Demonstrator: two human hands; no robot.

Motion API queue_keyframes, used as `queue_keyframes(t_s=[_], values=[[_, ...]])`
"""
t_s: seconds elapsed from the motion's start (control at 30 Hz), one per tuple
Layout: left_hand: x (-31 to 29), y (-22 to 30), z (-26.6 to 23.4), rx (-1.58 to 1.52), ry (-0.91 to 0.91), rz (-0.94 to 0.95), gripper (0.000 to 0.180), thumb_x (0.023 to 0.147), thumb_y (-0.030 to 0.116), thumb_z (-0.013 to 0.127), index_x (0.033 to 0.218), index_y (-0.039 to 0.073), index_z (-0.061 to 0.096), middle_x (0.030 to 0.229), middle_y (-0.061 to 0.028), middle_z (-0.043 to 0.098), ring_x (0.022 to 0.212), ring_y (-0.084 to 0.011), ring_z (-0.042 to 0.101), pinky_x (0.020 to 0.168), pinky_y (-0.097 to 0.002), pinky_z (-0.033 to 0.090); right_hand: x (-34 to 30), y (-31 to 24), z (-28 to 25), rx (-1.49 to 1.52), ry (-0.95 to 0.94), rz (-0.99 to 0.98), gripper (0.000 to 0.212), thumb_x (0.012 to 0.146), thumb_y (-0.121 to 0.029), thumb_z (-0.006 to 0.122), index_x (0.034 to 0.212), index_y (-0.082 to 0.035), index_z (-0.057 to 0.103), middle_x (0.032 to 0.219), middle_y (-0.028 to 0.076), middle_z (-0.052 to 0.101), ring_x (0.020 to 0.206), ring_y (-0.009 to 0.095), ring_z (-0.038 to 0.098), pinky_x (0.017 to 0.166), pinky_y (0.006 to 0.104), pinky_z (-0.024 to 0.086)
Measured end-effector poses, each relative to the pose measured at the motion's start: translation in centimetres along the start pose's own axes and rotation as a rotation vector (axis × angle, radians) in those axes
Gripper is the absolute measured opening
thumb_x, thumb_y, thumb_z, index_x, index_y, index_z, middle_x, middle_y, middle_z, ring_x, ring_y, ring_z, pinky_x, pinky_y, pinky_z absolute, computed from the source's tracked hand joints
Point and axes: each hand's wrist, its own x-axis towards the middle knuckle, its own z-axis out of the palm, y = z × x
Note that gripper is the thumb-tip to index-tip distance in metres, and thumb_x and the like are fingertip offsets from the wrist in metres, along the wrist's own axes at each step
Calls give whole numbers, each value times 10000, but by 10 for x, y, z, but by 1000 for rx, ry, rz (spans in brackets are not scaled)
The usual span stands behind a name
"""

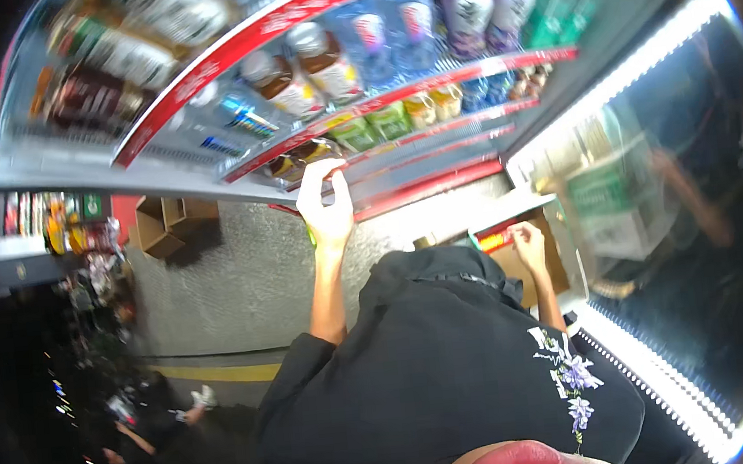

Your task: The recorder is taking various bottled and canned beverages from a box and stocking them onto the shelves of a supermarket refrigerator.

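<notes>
My left hand (327,209) reaches up to the front of a lower shelf in a drinks cooler. Its fingers and thumb curl toward each other at the red shelf strip (399,144), just below some brown bottles (316,149); whatever they pinch is too small to make out. Low on the right, my right hand (528,246) is closed at the fingertips over an open cardboard box (554,262). Beside those fingertips is a bright red and orange item (494,240). What this hand holds, if anything, is hidden.
Shelves above bear several bottles, among them purple ones (469,11) and green ones (559,5). A lit glass door (639,155) stands at the right. On the grey floor (243,278) lies an open brown carton (163,225). Another person (154,419) is at lower left.
</notes>
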Motion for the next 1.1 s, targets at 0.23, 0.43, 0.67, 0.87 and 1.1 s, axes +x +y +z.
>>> queue_keyframes(t_s=[0.23, 0.43, 0.67, 0.87, 1.1], values=[[80, 39, -79, 167, 374, 371, 316, 839, -70, 674, 1148, -4, 661, 1159, -152, 644, 1062, -266, 643, 879, -343, 538, 51, -293, 40, -160, -54, -723, 139, 915, 19, 680, 1034, -41, 715, 904, 86, 709, 757, 171, 673, 662, 275, 514], [174, 93, -128, 238, 553, 620, 621, 840, 17, 704, 1420, -36, 489, 1429, -284, 481, 1323, -418, 519, 1137, -472, 434, 81, -546, 108, -28, 183, -1412, 423, 846, 3, 763, 1248, -13, 633, 1113, 146, 683, 968, 241, 689, 882, 342, 554], [243, 116, -92, -120, 375, 405, 1126, 863, 240, 776, 1592, -69, -24, 1669, -312, 68, 1558, -420, 124, 1279, -441, 142, 163, -654, 150, -247, 57, -901, 1033, 748, -401, 813, 1561, -8, 311, 1480, 283, 505, 1356, 406, 532, 1114, 429, 462], [258, 97, -94, -104, 459, 226, 1155, 791, 246, 828, 1586, -90, 60, 1611, -377, 145, 1530, -453, 178, 1257, -454, 195, 134, -654, 153, -145, -72, -936, 1052, 787, -341, 796, 1581, 62, 237, 1546, 326, 403, 1417, 374, 470, 1160, 387, 400], [241, 116, -90, -304, 444, 532, 835, 849, 137, 804, 1484, -18, 286, 1420, -232, 393, 1325, -329, 433, 1183, -445, 298, 143, -624, 151, 124, 45, -1263, 949, 731, -382, 902, 1429, -14, 376, 1281, 249, 636, 1187, 387, 650, 1006, 450, 524]])
